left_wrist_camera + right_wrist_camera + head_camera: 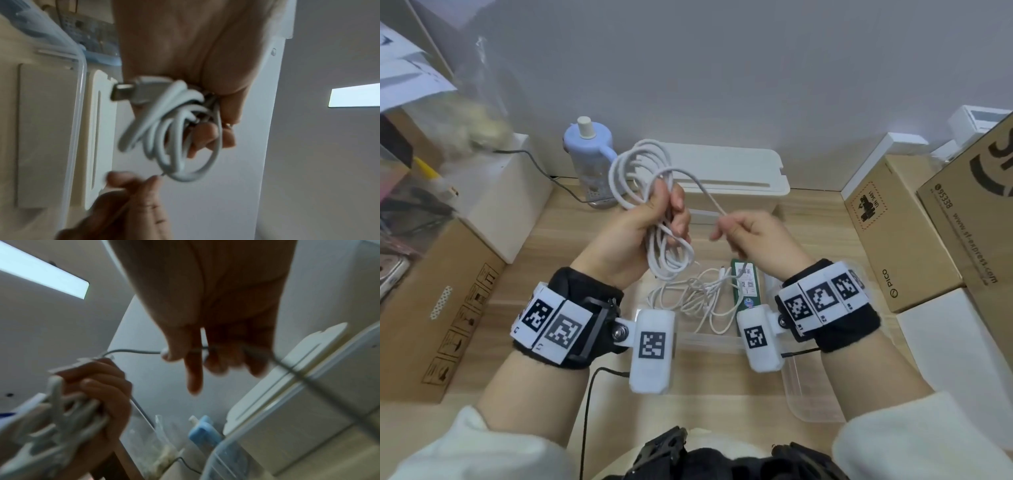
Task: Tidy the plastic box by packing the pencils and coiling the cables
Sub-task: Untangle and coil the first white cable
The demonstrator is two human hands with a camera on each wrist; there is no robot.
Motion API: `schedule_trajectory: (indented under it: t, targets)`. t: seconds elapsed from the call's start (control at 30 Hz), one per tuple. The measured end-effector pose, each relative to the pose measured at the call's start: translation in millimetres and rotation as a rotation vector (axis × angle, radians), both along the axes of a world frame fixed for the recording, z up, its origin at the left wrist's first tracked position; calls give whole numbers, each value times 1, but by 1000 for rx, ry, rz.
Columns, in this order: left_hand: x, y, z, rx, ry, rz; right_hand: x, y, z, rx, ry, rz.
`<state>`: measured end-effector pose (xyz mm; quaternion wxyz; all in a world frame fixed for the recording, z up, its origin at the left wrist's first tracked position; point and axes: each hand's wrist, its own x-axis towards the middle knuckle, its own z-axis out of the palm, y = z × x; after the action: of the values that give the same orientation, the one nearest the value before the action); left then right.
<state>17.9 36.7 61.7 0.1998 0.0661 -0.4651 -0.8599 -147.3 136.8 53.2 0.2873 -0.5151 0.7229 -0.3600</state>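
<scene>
The cable-coiling step is in hand, and the pencils seem to be dealt with already, judging by the green flat pencil carton [745, 284] lying in the clear plastic box [810, 401] at the near edge of the light wooden desk [544, 240]. Beside that carton lies a second, tangled white cable [695, 301], not yet coiled. Above the box the left hand [635, 236] grips a thick white cable bundle [640, 171] round its middle, fingers curled tight; the right hand [751, 236] pinches the cable's loose tail [709, 195] between thumb and finger. The next move likely calls for winding that tail round the bundle's waist and tucking it. Room is tight: cardboard cartons [893, 236] stand on the right and left, and farther off a white lidded cable box [739, 178] and a pale blue bottle [589, 154] stand against the wall.
</scene>
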Motion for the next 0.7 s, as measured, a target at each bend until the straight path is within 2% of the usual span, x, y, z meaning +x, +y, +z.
schedule_trajectory:
  t: [0.1,0.27,0.4,0.5,0.63,0.7]
  targets:
    - [1,3,2,11,-45,30,3,3,-5,157,-16,41]
    - [-5,8,-1,31,-298,161,19,5,17,-17,40,-50]
    - [-15,16,-6,-93,-356,255,37,-1,31,35,-116,28]
    - [-17,18,-11,-176,-347,272,45,-5,31,95,-133,102]
    - [-17,18,-9,-116,-287,227,45,-5,31,103,-186,113]
    - [-17,17,-8,-83,-242,288,46,-2,32,81,-81,167]
